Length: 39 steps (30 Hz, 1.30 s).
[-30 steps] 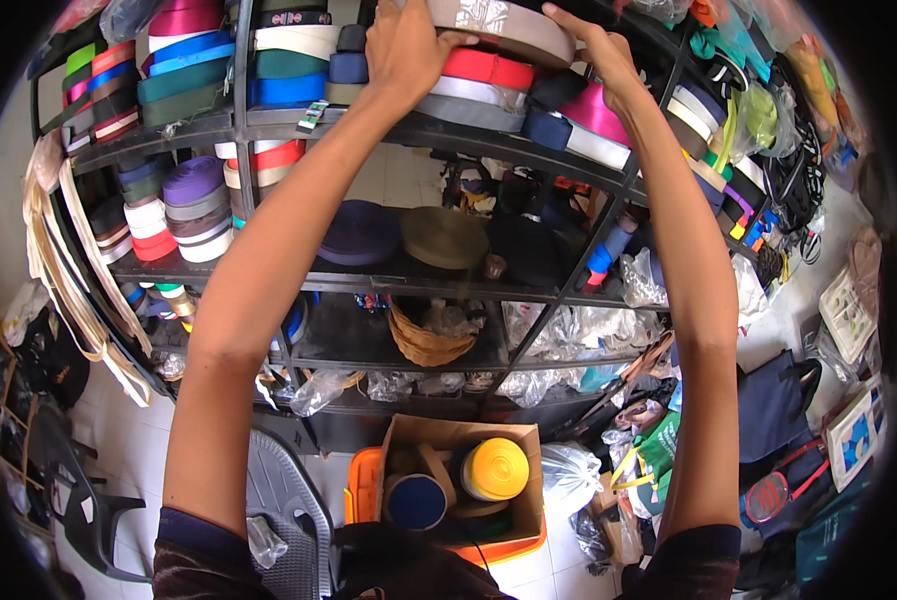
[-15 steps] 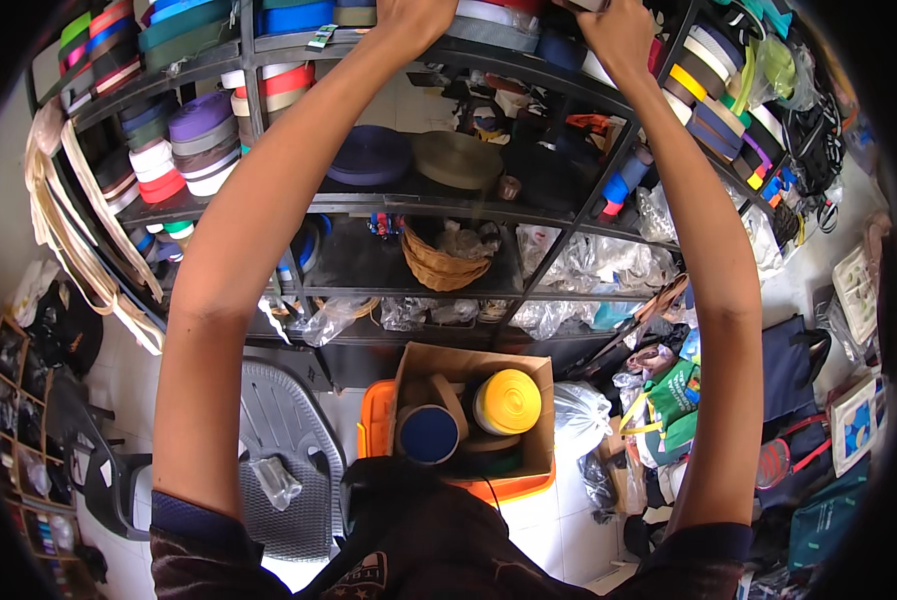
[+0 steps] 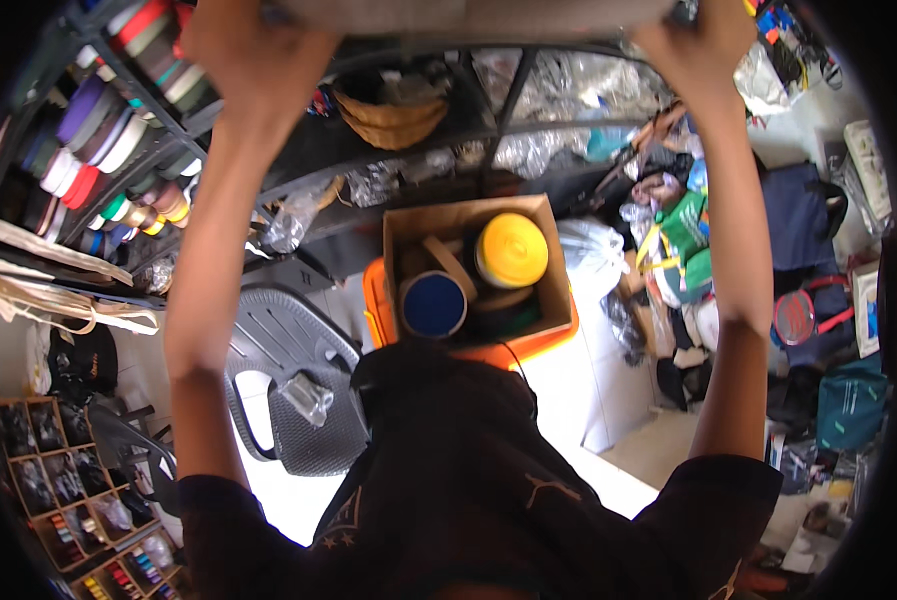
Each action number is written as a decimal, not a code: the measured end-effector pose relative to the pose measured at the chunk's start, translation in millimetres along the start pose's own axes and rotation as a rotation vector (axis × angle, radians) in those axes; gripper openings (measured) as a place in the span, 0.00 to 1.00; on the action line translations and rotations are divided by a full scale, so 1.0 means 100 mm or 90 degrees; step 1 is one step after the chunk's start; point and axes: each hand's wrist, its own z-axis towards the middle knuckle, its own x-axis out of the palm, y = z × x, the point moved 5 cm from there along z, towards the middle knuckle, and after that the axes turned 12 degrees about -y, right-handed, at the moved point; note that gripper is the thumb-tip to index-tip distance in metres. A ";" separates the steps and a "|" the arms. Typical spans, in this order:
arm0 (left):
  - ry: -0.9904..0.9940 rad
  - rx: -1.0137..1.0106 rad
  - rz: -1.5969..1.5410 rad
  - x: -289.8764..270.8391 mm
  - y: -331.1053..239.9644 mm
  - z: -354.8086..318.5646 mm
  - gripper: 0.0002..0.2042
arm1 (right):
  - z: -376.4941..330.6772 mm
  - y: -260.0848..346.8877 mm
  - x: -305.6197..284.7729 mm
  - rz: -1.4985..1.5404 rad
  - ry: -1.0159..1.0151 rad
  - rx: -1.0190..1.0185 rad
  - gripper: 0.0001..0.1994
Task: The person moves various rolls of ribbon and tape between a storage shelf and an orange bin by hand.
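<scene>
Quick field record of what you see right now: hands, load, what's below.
left hand: raised, gripping the left end of a wide pale roll
right hand: raised, gripping its right end
cardboard box: on the floor below, holding a yellow roll and a blue roll
grey plastic chair: left of the box
shelf rack: stacked coloured rolls

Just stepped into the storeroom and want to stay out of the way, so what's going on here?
A person stands facing a metal rack and holds a wide grey roll overhead, left hand and right hand gripping its two ends. Below them an open cardboard box holds a yellow roll and a blue roll. A grey plastic chair stands to the left.
</scene>
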 end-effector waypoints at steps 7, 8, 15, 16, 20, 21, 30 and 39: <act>0.493 -0.321 -0.296 0.42 -0.26 -1.58 0.23 | -1.72 1.49 -0.43 0.161 0.297 0.631 0.28; 0.595 -0.386 -0.335 0.55 -0.22 -1.87 0.23 | -1.84 1.69 -0.42 0.177 0.295 0.721 0.25; 0.701 -0.442 -0.342 0.86 -0.13 -3.40 0.30 | -2.78 2.80 -0.27 -0.003 0.345 0.985 0.20; 0.637 -0.475 -0.332 0.81 -0.08 -3.56 0.31 | -3.07 2.99 -0.23 -0.043 0.354 0.992 0.22; 0.642 -0.659 -0.228 0.43 -0.07 -3.87 0.33 | -3.71 3.48 -0.12 -0.224 0.381 1.055 0.26; 0.636 -0.630 -0.191 0.26 -0.13 -3.90 0.32 | -3.80 3.53 -0.09 -0.247 0.406 1.070 0.27; 0.671 -0.949 -0.160 -0.75 -0.61 -4.81 0.22 | -4.29 4.10 0.30 -0.186 0.613 1.165 0.25; 0.940 -0.695 -0.263 -0.50 -1.15 -5.62 0.25 | -4.68 4.28 0.58 -0.021 0.768 1.142 0.15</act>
